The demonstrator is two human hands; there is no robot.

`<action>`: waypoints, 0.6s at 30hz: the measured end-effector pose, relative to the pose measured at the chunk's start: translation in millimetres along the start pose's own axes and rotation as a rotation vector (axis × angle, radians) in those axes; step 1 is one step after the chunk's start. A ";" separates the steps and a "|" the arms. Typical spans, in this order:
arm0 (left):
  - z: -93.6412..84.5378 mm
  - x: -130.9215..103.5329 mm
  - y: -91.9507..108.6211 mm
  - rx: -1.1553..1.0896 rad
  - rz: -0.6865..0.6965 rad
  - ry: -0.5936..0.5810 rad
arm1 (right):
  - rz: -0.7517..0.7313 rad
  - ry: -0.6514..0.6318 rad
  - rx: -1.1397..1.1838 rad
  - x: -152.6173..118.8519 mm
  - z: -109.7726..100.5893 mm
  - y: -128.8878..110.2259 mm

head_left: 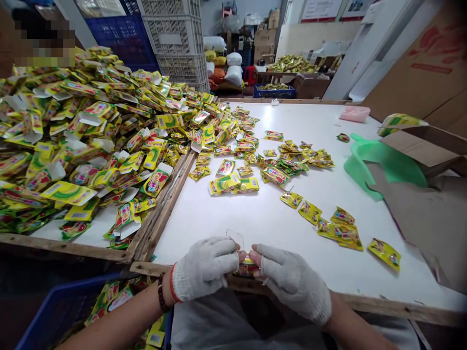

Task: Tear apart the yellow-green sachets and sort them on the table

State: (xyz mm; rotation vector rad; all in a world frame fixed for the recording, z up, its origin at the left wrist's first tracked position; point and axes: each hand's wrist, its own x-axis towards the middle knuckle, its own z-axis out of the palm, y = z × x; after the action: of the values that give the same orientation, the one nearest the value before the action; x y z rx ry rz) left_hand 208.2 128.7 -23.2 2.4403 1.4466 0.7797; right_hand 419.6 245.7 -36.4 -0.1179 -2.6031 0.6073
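Observation:
Both hands wear off-white knitted gloves with bare fingertips. At the table's front edge, my left hand and my right hand grip a small yellow and red box from either side. Fingers cover much of it, so whether its end is closed cannot be told. Just beyond the fingers, a thin clear outline shows on the white tabletop. Yellow sachets trail to the right of my hands. Farther up lie a few yellow cartons and a cluster of sachets.
A tall heap of yellow boxes fills the left, behind a wooden rail. A blue crate with boxes stands low left. On the right are a green plastic scoop and cardboard. A blurred person is at upper left.

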 end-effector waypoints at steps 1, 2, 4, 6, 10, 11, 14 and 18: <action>-3.6 3.4 -1.4 -0.035 -0.010 -0.016 | 0.035 0.014 0.031 1.2 2.5 0.8; -7.8 8.5 -5.6 -0.063 -0.037 -0.015 | 0.109 0.044 0.082 4.2 5.5 1.4; -17.2 22.8 -23.8 -0.045 -0.152 0.052 | 0.366 0.176 0.242 14.6 13.6 -0.9; -25.8 40.0 -53.6 0.068 -0.329 0.161 | 0.647 0.324 0.456 28.1 24.2 -11.4; -32.3 70.1 -117.6 0.297 -0.628 0.163 | 0.749 0.165 0.798 48.0 44.7 -49.8; -31.3 74.5 -128.5 0.313 -0.657 0.155 | 0.711 0.113 0.811 49.9 47.2 -57.4; -25.3 77.8 -141.5 0.299 -0.669 0.161 | 0.633 0.145 0.720 48.1 45.3 -63.3; -22.7 67.2 -125.2 0.274 -0.652 0.215 | 0.570 0.261 0.591 37.9 31.7 -44.0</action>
State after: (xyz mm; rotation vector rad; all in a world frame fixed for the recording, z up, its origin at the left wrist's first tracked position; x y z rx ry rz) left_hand 127.3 247.1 -34.3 1.8658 2.3806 0.7326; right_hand 372.4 200.4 -26.5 -0.7032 -2.0262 1.4208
